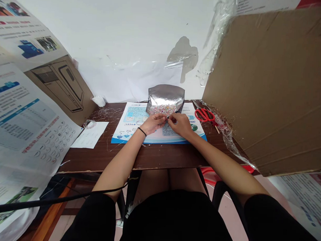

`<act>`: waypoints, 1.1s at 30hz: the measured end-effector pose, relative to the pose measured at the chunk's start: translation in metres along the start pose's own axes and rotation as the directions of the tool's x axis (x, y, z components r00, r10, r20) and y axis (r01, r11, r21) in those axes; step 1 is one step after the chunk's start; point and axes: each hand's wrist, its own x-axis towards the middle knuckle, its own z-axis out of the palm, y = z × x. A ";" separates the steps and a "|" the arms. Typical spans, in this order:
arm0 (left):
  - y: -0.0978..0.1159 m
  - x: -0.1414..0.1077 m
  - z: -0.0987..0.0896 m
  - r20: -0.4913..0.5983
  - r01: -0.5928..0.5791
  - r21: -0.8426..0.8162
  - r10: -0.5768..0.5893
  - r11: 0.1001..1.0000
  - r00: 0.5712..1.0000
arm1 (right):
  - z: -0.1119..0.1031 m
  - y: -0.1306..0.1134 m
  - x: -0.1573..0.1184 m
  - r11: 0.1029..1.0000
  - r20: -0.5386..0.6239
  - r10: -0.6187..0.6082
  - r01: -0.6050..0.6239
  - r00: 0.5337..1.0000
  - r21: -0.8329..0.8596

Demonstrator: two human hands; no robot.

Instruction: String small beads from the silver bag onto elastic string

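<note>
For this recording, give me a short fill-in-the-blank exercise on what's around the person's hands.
1. The black band is on the wrist of the person's ____ hand.
2. The small multicoloured beads lie in the lower part of a ____ foil pouch.
3. The scissors on the dark wooden table, beside the cardboard sheet, have ____ handles.

Missing words: left; silver; red.

A dark wooden desk [159,157] carries a blue-and-white printed poster [128,124] with a foil pouch [165,96] of beads standing on it, red-handled scissors [205,115] at right, and a white paper sheet [91,135] beside a coil of clear thread [89,124] at left.
</note>
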 end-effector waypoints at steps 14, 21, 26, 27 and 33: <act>-0.001 0.001 -0.001 -0.007 -0.008 -0.040 0.008 0.999 1.000 | 0.000 0.001 0.000 0.999 0.006 -0.022 0.022 1.000 0.034; -0.002 0.003 -0.004 0.006 -0.014 -0.015 0.014 1.000 1.000 | 0.001 0.001 0.000 0.999 -0.009 -0.014 0.015 1.000 0.041; -0.003 0.002 -0.004 0.013 -0.019 -0.010 0.020 1.000 1.000 | 0.001 0.001 0.000 0.999 0.006 -0.005 0.005 1.000 0.044; -0.003 0.002 -0.003 0.014 -0.018 -0.008 0.018 1.000 1.000 | 0.001 0.001 0.000 0.999 0.008 -0.002 0.001 1.000 0.040; 0.000 0.000 0.001 0.002 -0.011 -0.005 0.011 1.000 1.000 | 0.001 0.001 0.000 0.999 -0.002 -0.007 0.007 1.000 0.033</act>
